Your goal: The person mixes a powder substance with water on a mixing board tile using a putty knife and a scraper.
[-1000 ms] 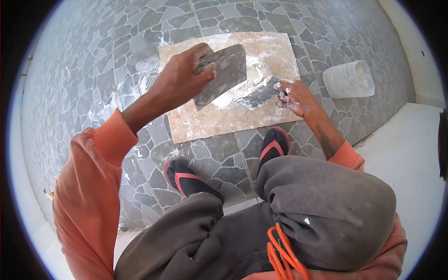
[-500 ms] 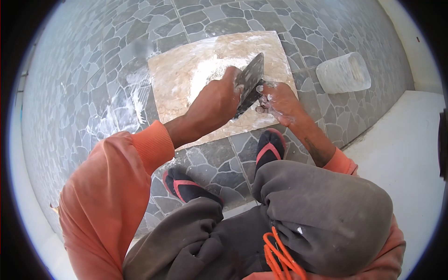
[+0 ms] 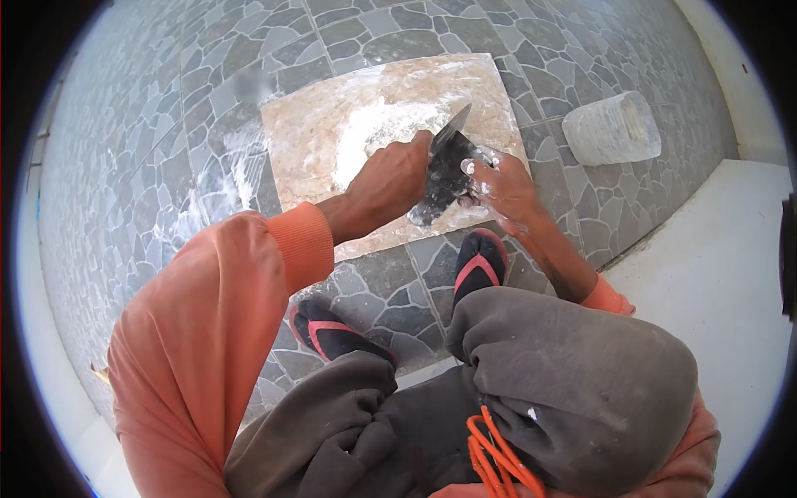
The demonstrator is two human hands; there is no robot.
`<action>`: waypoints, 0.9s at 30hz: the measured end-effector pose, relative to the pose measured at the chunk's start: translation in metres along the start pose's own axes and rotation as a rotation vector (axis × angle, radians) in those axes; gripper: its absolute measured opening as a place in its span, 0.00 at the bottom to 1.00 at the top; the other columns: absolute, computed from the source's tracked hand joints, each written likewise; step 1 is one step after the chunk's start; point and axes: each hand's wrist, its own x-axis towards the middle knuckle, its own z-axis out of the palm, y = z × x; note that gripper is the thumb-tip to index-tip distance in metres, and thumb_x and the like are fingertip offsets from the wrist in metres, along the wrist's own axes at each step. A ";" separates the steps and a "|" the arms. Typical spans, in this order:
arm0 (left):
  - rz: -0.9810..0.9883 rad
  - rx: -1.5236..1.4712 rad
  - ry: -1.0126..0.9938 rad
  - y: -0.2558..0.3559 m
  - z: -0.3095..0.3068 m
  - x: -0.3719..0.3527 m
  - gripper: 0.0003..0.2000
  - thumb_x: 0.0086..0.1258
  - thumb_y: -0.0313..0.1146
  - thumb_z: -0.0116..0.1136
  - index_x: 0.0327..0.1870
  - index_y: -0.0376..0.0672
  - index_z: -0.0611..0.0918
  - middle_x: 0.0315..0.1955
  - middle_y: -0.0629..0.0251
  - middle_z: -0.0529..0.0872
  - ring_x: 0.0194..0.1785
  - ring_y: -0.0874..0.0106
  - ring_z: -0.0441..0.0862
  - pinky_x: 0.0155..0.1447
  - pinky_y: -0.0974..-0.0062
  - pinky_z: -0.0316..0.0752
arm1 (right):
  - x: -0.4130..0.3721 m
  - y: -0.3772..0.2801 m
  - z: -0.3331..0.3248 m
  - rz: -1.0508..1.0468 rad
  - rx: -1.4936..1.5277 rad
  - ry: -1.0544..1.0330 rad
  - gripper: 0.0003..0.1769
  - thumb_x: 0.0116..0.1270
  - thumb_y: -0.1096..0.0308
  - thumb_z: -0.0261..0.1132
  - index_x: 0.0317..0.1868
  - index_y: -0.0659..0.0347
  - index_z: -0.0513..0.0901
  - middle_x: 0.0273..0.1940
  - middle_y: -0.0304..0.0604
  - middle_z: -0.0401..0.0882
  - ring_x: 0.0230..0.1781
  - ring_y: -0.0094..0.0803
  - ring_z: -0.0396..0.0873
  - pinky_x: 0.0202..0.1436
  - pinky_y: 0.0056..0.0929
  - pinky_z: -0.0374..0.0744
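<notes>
Since the two blades cross above the board [image 3: 303,120], I judge this step to be wiping one against the other, and I would want the edges laid flat together under light, even pressure, so that scrapings drop onto the board rather than the tiles [image 3: 361,288]. Fingertips are best held back from the thin edges. From my distant seat I see the left hand [image 3: 392,174] curled, knuckles up, seemingly closed on the pale scraper [image 3: 452,129], though its inner side is hidden. The right hand [image 3: 505,189], smeared white, comes in from the opposite side, fingers pinched narrow on the dark scraper [image 3: 448,166], which slants toward the board's near edge. Whether the blades touch, I cannot tell. Both forearms angle inward; white powder [image 3: 374,124] lies just beyond the left hand.
</notes>
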 end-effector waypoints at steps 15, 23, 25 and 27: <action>0.061 0.011 0.209 -0.026 -0.046 -0.011 0.09 0.70 0.27 0.57 0.48 0.34 0.79 0.42 0.47 0.85 0.44 0.50 0.84 0.49 0.60 0.77 | 0.012 -0.036 -0.078 -0.238 0.359 0.194 0.13 0.68 0.71 0.64 0.51 0.65 0.80 0.46 0.40 0.82 0.44 0.28 0.81 0.53 0.30 0.78; 0.264 0.137 0.227 -0.047 -0.057 -0.032 0.08 0.64 0.18 0.60 0.43 0.38 0.78 0.43 0.57 0.82 0.46 0.55 0.83 0.47 0.62 0.80 | -0.035 -0.083 -0.035 -0.426 -0.879 0.189 0.14 0.72 0.71 0.60 0.56 0.65 0.77 0.42 0.47 0.84 0.41 0.29 0.80 0.50 0.28 0.76; 0.272 0.125 0.210 -0.048 -0.060 -0.037 0.10 0.63 0.16 0.60 0.43 0.38 0.78 0.45 0.57 0.82 0.47 0.55 0.83 0.48 0.63 0.81 | -0.039 -0.080 -0.024 -0.569 -0.976 0.060 0.14 0.69 0.75 0.60 0.54 0.64 0.78 0.44 0.52 0.82 0.45 0.37 0.81 0.52 0.32 0.77; 0.281 0.115 0.201 -0.050 -0.061 -0.040 0.11 0.62 0.15 0.60 0.43 0.38 0.78 0.46 0.57 0.82 0.48 0.55 0.83 0.49 0.63 0.81 | -0.041 -0.075 -0.018 -0.677 -1.063 -0.041 0.14 0.67 0.78 0.61 0.53 0.64 0.78 0.46 0.52 0.81 0.47 0.42 0.82 0.53 0.35 0.78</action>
